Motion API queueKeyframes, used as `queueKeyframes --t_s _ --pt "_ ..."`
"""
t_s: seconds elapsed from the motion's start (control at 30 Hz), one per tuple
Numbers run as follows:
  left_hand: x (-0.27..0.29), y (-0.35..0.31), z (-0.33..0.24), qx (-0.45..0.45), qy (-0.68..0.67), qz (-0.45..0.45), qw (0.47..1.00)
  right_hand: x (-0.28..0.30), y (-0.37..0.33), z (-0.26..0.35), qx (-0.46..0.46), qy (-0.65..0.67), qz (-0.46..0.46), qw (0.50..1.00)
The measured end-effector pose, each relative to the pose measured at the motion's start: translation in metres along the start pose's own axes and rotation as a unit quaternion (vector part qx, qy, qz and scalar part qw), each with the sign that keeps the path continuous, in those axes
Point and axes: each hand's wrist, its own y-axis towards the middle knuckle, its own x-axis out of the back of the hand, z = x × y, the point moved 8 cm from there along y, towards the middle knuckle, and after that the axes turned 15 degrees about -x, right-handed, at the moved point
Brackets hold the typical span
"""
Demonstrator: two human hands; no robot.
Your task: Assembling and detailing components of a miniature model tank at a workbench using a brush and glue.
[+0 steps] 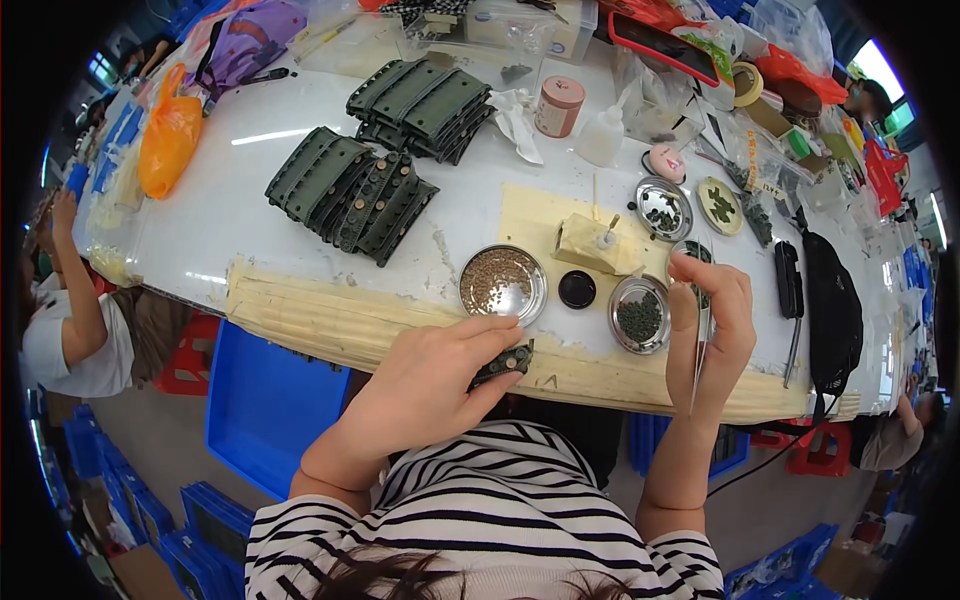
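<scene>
- Assembly is underway: left hand (425, 385) is gripping a green strap piece (503, 363) at the table edge (300, 315).
- Right hand (712, 330) is pinching tweezers (700, 365) beside the dish of green bits (640, 315); next likely needs careful picking.

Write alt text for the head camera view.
A person's left hand holds a small dark green strap piece at the edge of a white table, while the right hand grips thin tweezers near round metal dishes of small parts.
</scene>
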Motion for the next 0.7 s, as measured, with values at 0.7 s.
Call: queueKeyframes --t_s 0.7 --pt "0.008 -0.003 0.02 0.012 -0.243 -0.099 0.965 -0.019 -0.048 -0.029 0.02 -0.079 0.128 0.988"
